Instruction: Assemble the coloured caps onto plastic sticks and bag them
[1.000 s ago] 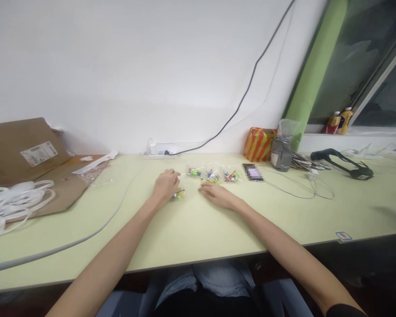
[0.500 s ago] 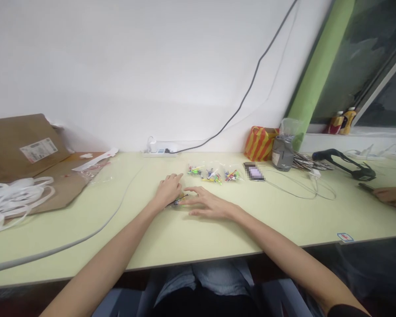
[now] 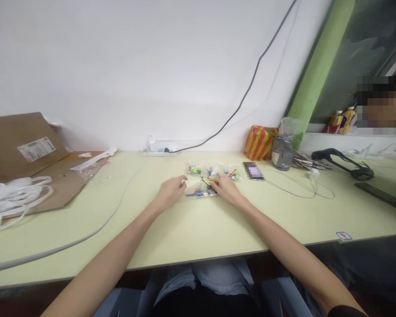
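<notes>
A clear plastic bag of small coloured plastic pieces (image 3: 195, 193) lies between my hands, low over the table. My left hand (image 3: 171, 192) is at its left end with the fingers curled in, closed on the edge of the bag. At the right end my right hand (image 3: 228, 188) pinches the bag, beside a dark piece inside it. Just behind, more clear bags hold bright pieces: a left one (image 3: 194, 170) and a right one (image 3: 231, 175). My right fingers partly cover the middle one.
A phone (image 3: 253, 171), a striped bag (image 3: 260, 143) and a grey pouch (image 3: 282, 152) stand to the right. A black headset-like frame (image 3: 343, 163) and another person are farther right. Cardboard (image 3: 23, 136), white strapping (image 3: 16, 198) and a grey cable (image 3: 99, 231) are left.
My right hand has moved right and slightly away from me. The bag of pieces now stretches between my hands, showing more of itself. At far right, a person's head has come into view.
</notes>
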Demonstrator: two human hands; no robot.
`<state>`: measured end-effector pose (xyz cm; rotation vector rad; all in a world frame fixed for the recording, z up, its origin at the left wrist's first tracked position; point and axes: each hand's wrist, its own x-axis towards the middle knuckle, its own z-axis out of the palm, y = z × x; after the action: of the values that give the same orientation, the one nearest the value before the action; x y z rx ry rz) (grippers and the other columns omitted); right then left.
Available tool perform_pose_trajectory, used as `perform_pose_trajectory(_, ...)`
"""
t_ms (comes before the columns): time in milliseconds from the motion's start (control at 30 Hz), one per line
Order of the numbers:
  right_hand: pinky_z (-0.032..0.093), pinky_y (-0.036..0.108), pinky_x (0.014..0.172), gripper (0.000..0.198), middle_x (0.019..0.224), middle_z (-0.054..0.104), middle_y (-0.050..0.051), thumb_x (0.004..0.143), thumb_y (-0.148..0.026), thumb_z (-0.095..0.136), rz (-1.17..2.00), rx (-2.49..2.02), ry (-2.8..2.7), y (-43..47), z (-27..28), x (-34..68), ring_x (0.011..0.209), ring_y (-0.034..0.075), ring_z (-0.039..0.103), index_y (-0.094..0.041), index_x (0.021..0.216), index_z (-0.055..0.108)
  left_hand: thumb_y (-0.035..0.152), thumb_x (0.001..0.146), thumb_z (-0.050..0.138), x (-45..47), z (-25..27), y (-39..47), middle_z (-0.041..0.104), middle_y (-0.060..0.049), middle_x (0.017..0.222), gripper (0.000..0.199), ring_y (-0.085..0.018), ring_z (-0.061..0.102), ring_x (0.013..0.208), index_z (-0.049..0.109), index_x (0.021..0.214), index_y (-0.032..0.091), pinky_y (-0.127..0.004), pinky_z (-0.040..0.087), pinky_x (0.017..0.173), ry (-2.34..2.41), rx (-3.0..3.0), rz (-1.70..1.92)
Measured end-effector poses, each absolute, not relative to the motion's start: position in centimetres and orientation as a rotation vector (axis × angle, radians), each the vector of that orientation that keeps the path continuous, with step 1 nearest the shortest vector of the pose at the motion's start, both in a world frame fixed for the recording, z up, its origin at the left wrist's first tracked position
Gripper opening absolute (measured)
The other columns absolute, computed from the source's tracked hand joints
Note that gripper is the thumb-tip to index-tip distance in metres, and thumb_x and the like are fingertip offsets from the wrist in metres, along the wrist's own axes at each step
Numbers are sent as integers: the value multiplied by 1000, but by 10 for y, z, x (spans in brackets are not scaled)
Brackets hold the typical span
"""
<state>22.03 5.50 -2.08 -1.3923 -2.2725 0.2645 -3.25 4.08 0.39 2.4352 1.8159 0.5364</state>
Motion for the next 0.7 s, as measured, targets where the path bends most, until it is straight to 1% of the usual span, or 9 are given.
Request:
perform_pose_trajectory(67, 41, 29, 72, 47, 68, 61, 6, 101, -43, 41, 349, -1447, -2207, 55, -23, 219, 73, 19, 58, -18, 66, 59, 27, 95, 36, -26, 0, 37, 73, -7, 105, 39, -23, 67, 95, 66, 120, 21, -33, 48, 82, 1646, 2490, 556)
perform_pose_trajectory(133, 39, 26, 64, 39, 65, 61, 3, 97, -39, 48, 476, -1441, -2137, 57, -25, 217, 64, 16, 55, -18, 65, 57, 29, 96, 37, -18, -4, 33, 72, -7, 107, 39, -23, 66, 95, 67, 118, 21, -32, 49, 83, 1458, 2548, 580)
perform_pose_trajectory(233, 39, 24, 60, 27, 67, 65, 3, 91, -28, 53, 665, -1358, -2030, 63, -26, 217, 63, 15, 57, -17, 66, 55, 32, 97, 35, -10, -7, 30, 69, -8, 107, 40, -22, 65, 93, 67, 118, 21, -33, 49, 82, 1318, 2588, 595)
perform_pose_trajectory(333, 42, 24, 59, 25, 71, 69, 5, 91, -29, 52, 803, -1299, -1912, 67, -23, 225, 63, 15, 60, -17, 70, 55, 30, 97, 35, -8, -7, 32, 67, -9, 106, 38, -23, 63, 99, 66, 118, 20, -34, 49, 85, 1340, 2617, 590)
perform_pose_trajectory(433, 44, 25, 60, 23, 71, 70, 4, 93, -38, 53, 745, -1369, -1899, 65, -20, 233, 62, 17, 62, -18, 82, 59, 27, 97, 37, -13, -9, 35, 64, -10, 110, 34, -25, 59, 106, 63, 117, 18, -37, 46, 91, 1430, 2677, 553)
perform_pose_trajectory(467, 43, 25, 60, 24, 68, 69, 4, 92, -40, 54, 668, -1426, -1935, 64, -20, 234, 62, 17, 61, -18, 83, 60, 28, 97, 37, -15, -10, 36, 63, -11, 110, 32, -26, 58, 107, 61, 115, 18, -38, 45, 92, 1482, 2692, 527)
perform_pose_trajectory(533, 41, 26, 62, 29, 62, 64, 3, 92, -42, 55, 518, -1509, -2045, 62, -22, 232, 63, 18, 60, -18, 76, 61, 32, 98, 37, -18, -13, 37, 61, -14, 111, 30, -28, 57, 107, 59, 113, 17, -42, 44, 93, 1603, 2705, 465)
perform_pose_trajectory(600, 39, 25, 61, 33, 62, 62, 2, 92, -38, 53, 484, -1481, -2158, 62, -26, 228, 63, 16, 57, -18, 67, 60, 36, 99, 36, -18, -17, 36, 59, -15, 112, 31, -30, 55, 108, 58, 111, 17, -45, 42, 93, 1687, 2705, 410)
perform_pose_trajectory(700, 37, 23, 59, 27, 67, 63, 2, 90, -29, 51, 576, -1341, -2205, 65, -30, 221, 63, 13, 56, -16, 68, 61, 37, 99, 35, -15, -19, 33, 57, -16, 116, 33, -31, 53, 111, 56, 116, 18, -46, 42, 94, 1667, 2716, 378)
